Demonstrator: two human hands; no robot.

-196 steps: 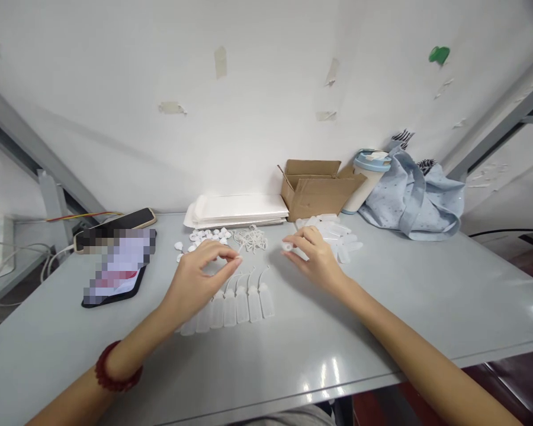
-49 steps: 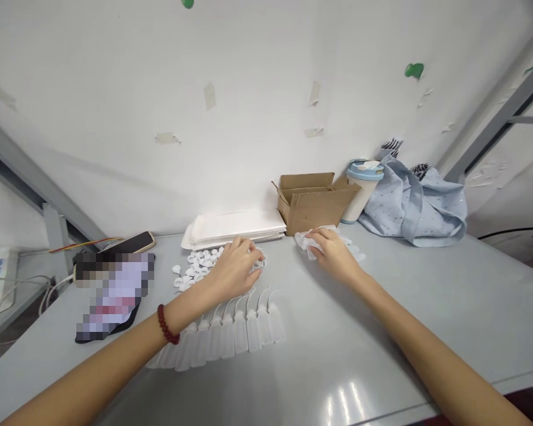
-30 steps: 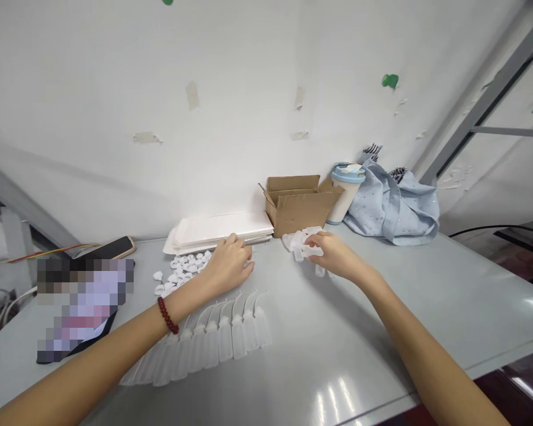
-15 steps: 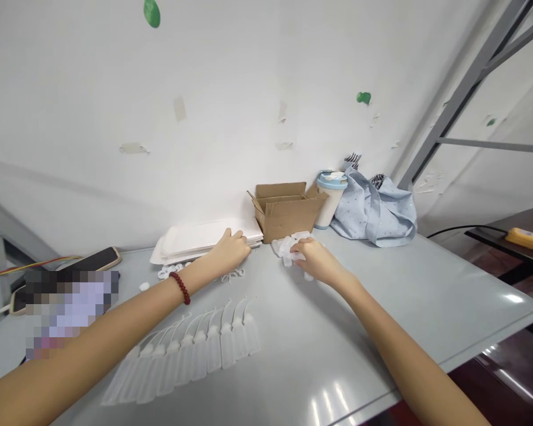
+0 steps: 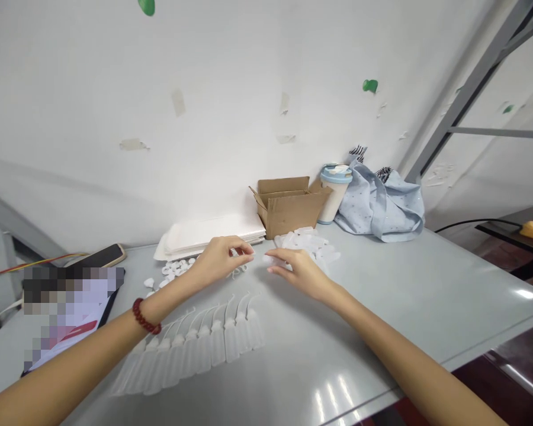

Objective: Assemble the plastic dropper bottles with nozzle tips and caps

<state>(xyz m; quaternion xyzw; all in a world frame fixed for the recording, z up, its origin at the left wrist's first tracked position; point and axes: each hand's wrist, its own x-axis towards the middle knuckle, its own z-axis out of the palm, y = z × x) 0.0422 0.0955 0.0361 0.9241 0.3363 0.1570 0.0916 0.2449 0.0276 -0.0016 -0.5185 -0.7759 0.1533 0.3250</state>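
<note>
My left hand (image 5: pixel 217 259) and right hand (image 5: pixel 302 271) face each other above the tabletop (image 5: pixel 382 290), fingertips near but apart. On the right, thumb and fingers pinch a translucent piece (image 5: pixel 269 259); on the left, the fingertips come close together, and I cannot tell from here whether they grip anything.

Across the tabletop, I see the light-blue bag (image 5: pixel 377 207) at the far right, beside the lidded cup (image 5: pixel 333 198). The open cardboard box (image 5: pixel 295 214) is just left of the cup, with the stack of white sheets (image 5: pixel 208 234) next to it by the wall. A screened device (image 5: pixel 89 325), partly blurred, lies at the left.

Nearer me, a slanting row of translucent pieces (image 5: pixel 204 349) lies side by side, cords trailing from their necks where I can make them out. I judge those fitted with cords. The loose pile (image 5: pixel 306 239) in front of the box shows none that I can see, so I count it as undone, along with the pinched piece. Smallest are the white caps (image 5: pixel 175 269) before the stack and the loose cords (image 5: pixel 240 271) beneath my left fingertips, both unused as far as I can judge.
</note>
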